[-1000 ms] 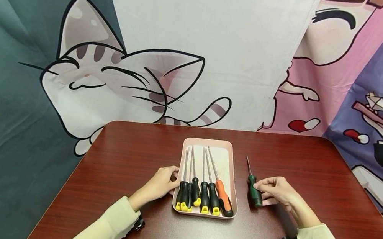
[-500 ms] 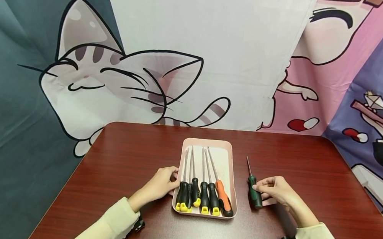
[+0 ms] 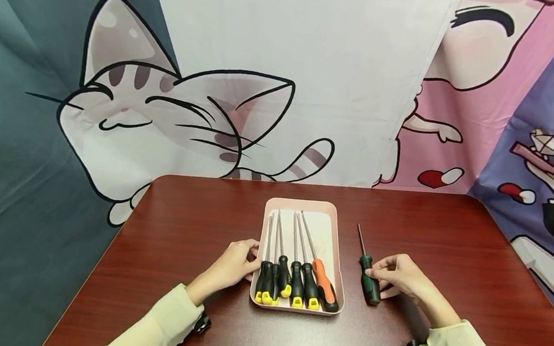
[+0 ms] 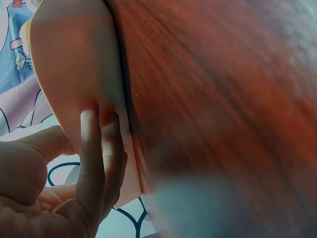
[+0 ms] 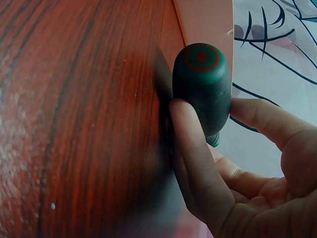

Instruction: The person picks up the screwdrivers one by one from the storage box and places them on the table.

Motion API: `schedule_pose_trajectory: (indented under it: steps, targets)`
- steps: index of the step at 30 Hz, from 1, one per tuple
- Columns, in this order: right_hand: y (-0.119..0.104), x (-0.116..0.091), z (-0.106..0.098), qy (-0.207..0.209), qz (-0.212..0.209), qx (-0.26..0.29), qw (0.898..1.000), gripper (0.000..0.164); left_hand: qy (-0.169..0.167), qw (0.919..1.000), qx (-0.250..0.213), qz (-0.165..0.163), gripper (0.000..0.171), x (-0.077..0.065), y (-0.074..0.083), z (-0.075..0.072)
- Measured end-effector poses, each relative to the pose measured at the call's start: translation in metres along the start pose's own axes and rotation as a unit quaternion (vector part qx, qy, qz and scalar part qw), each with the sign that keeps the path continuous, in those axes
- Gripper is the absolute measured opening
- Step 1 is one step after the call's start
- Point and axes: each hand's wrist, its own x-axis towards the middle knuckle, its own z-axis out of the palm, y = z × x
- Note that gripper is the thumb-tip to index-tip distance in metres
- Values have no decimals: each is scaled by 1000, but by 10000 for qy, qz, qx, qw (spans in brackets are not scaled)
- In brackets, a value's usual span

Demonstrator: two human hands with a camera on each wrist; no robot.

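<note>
My right hand (image 3: 399, 277) pinches the dark green handle of a screwdriver (image 3: 370, 285) between thumb and fingers, low over the table to the right of the tray; its shaft points away from me. The round handle end with a red ring (image 5: 201, 57) faces the right wrist camera. At the left side of a shallow pale pink tray (image 3: 302, 206), my left hand (image 3: 233, 261) holds the tray wall, thumb at the rim and fingertips (image 4: 90, 119) against the outer side. In the tray lie several black-and-yellow screwdrivers (image 3: 296, 286) and one orange-and-black screwdriver (image 3: 323, 283), handles towards me.
The tray stands on a reddish-brown wooden table (image 3: 193, 209). Behind the table hangs a cloth backdrop (image 3: 359, 47) printed with a cartoon cat. Dark devices (image 3: 202, 323) are worn at both wrists.
</note>
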Motion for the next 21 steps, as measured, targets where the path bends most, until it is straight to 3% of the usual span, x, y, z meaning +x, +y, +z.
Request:
schedule_pose_trajectory:
  steps: [6,21]
  targets:
    - [-3,-1,-1,-61,-12,-116,9999,31,29,10000,7,0,31,0,0,1]
    - [-8,-6,-7,271,-221,-416,9985,34,19,9999,-141,-4,31,-1,1,0]
